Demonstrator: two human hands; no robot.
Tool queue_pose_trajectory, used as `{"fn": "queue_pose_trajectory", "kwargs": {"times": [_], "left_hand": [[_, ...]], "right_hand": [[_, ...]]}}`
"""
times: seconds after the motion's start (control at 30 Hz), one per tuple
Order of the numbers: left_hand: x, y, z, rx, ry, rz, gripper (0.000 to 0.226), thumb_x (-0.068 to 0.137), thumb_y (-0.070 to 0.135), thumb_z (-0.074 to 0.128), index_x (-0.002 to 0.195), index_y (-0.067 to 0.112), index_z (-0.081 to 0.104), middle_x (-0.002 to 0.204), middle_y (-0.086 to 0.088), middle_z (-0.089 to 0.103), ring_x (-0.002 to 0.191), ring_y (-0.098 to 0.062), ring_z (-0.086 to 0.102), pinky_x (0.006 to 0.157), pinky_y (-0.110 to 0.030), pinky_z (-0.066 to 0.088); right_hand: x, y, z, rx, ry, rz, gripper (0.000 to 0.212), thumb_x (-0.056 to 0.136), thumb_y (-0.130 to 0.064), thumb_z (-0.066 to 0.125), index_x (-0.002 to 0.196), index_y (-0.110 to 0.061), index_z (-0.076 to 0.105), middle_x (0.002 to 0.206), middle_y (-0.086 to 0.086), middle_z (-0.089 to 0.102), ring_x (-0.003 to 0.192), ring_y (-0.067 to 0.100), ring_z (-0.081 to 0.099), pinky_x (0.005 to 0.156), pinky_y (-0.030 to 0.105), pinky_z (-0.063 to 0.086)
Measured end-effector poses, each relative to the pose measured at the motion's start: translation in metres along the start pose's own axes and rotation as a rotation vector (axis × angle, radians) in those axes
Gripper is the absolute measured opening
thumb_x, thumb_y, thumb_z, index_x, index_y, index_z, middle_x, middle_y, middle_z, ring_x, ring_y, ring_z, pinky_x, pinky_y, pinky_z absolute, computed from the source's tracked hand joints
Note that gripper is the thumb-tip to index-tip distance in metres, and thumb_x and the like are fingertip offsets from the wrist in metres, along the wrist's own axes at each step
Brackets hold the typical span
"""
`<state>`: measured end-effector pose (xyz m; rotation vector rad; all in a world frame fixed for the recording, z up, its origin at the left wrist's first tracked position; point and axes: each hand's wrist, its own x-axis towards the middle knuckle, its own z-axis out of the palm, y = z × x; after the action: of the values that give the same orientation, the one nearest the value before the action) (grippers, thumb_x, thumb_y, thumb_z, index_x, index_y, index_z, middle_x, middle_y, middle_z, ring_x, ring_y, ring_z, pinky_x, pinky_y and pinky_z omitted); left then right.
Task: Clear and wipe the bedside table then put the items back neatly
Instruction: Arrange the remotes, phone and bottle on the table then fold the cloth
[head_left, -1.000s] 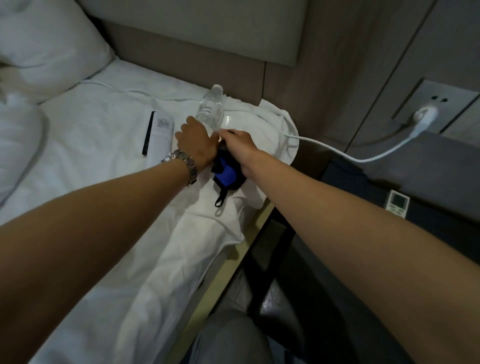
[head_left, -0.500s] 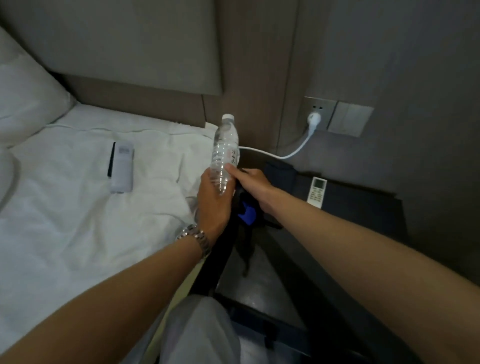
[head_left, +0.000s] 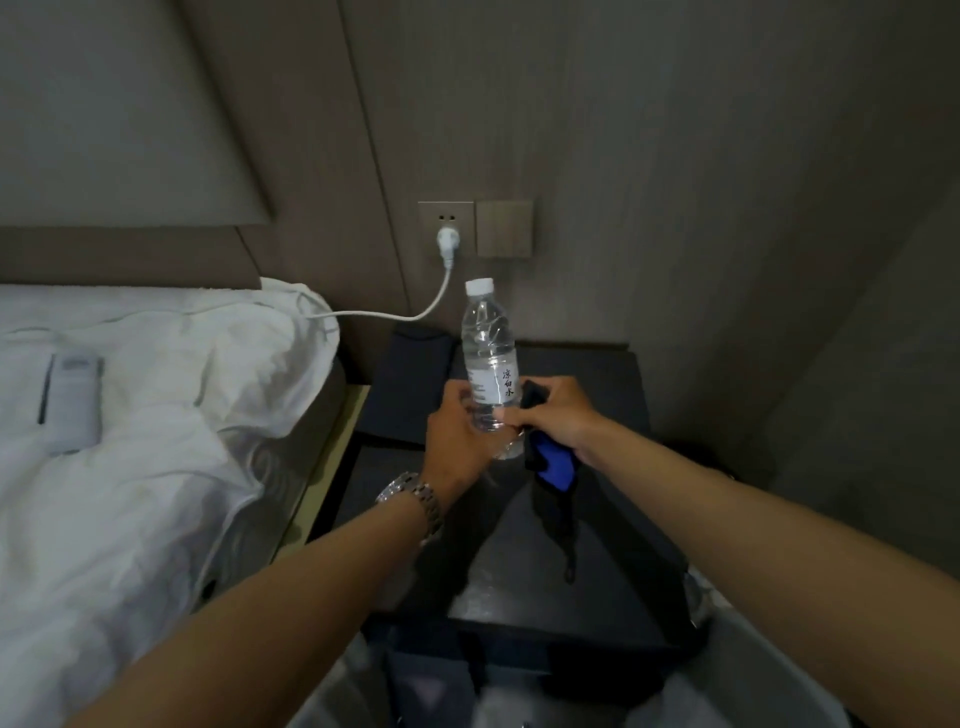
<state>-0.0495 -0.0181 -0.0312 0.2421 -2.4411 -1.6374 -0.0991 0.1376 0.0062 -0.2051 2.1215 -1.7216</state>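
Bedside table (head_left: 582, 545) dark; left hand (head_left: 457, 431) grips bottle (head_left: 491, 358).

Both forearms are bare from the near edge of the view out to the hands, with no sleeve showing on either. The left hand (head_left: 460, 431) has a metal link watch (head_left: 413, 496) in a silver tone strapped round its wrist, the band made of chunky polished segments that catch the light. The right hand (head_left: 563, 421) has a bare wrist. At the near edge, between the arms, pale grey cloth covers the person's legs (head_left: 748, 680).
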Motion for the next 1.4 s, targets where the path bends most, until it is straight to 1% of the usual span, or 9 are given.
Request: {"fn": "queue_pose_trajectory", "kwargs": {"times": [0.13,0.3,0.47,0.63,0.77,0.93,1.1,1.27,1.4], "left_hand": [[0.022,0.008,0.029,0.007,-0.014,0.025,0.07,0.06,0.024,0.094,0.117,0.021,0.054,0.101,0.01,0.071,0.085,0.005,0.069,0.073,-0.016,0.057],[0.038,0.002,0.055,0.01,0.001,0.058,0.059,0.067,0.018,0.09,0.112,0.03,0.054,0.096,0.017,0.069,0.086,0.01,0.067,0.073,-0.011,0.054],[0.054,-0.015,0.071,0.014,0.033,0.072,0.062,0.07,0.011,0.087,0.117,0.031,0.052,0.104,0.009,0.071,0.095,-0.001,0.069,0.081,-0.022,0.058],[0.072,-0.025,0.082,0.026,0.031,0.088,0.049,0.077,0.008,0.08,0.119,0.014,0.056,0.104,0.007,0.07,0.094,0.005,0.066,0.076,-0.01,0.051],[0.099,-0.031,0.088,0.061,0.015,0.064,0.038,0.082,0.008,0.075,0.111,0.021,0.054,0.099,0.009,0.068,0.091,-0.008,0.068,0.082,-0.031,0.059],[0.13,-0.032,0.094,0.12,0.002,0.108,0.036,0.082,0.016,0.075,0.11,0.018,0.051,0.097,0.011,0.066,0.091,-0.006,0.066,0.079,-0.03,0.058],[0.16,-0.033,0.097,0.189,0.008,0.141,0.046,0.079,0.01,0.075,0.116,0.008,0.047,0.102,-0.001,0.068,0.092,-0.015,0.068,0.079,-0.038,0.06],[0.183,-0.036,0.101,0.243,0.013,0.154,0.049,0.08,0.004,0.072,0.122,0.009,0.046,0.096,0.003,0.063,0.087,-0.013,0.063,0.076,-0.025,0.053],[0.196,-0.036,0.104,0.21,-0.027,0.15,0.055,0.082,0.016,0.076,0.126,0.016,0.043,0.108,0.009,0.064,0.095,-0.004,0.063,0.081,-0.02,0.055]], "right_hand": [[0.015,0.014,-0.023,-0.137,0.115,-0.088,0.045,0.067,-0.011,0.089,0.101,-0.034,0.071,0.097,-0.015,0.072,0.096,0.005,0.067,0.085,0.021,0.052],[0.035,0.036,-0.034,-0.182,0.21,-0.072,0.049,0.068,-0.011,0.088,0.112,-0.025,0.071,0.088,-0.024,0.064,0.086,-0.007,0.058,0.074,0.011,0.043],[0.058,0.058,-0.031,-0.222,0.235,-0.039,0.062,0.07,-0.015,0.087,0.126,-0.026,0.064,0.119,-0.009,0.068,0.104,0.004,0.058,0.094,0.026,0.047],[0.074,0.068,-0.032,-0.172,0.268,-0.052,0.063,0.073,-0.012,0.085,0.13,-0.026,0.061,0.122,-0.008,0.066,0.107,0.003,0.057,0.097,0.026,0.047],[0.089,0.068,-0.04,-0.162,0.298,-0.072,0.065,0.073,-0.013,0.085,0.133,-0.023,0.06,0.119,-0.01,0.067,0.106,0.001,0.057,0.09,0.017,0.046],[0.122,0.067,-0.046,-0.276,0.357,-0.051,0.063,0.07,-0.029,0.087,0.129,-0.026,0.065,0.12,-0.006,0.07,0.11,0.011,0.065,0.096,0.034,0.053],[0.147,0.06,-0.053,-0.315,0.375,-0.036,0.057,0.071,-0.03,0.087,0.124,-0.026,0.067,0.119,-0.005,0.071,0.11,0.015,0.065,0.096,0.039,0.054],[0.169,0.061,-0.058,-0.339,0.396,-0.03,0.049,0.073,-0.034,0.085,0.118,-0.024,0.068,0.113,-0.005,0.072,0.104,0.014,0.067,0.092,0.038,0.056],[0.18,0.061,-0.064,-0.346,0.382,-0.039,0.049,0.073,-0.035,0.085,0.117,-0.025,0.068,0.113,-0.005,0.072,0.104,0.014,0.067,0.092,0.04,0.056]]}}
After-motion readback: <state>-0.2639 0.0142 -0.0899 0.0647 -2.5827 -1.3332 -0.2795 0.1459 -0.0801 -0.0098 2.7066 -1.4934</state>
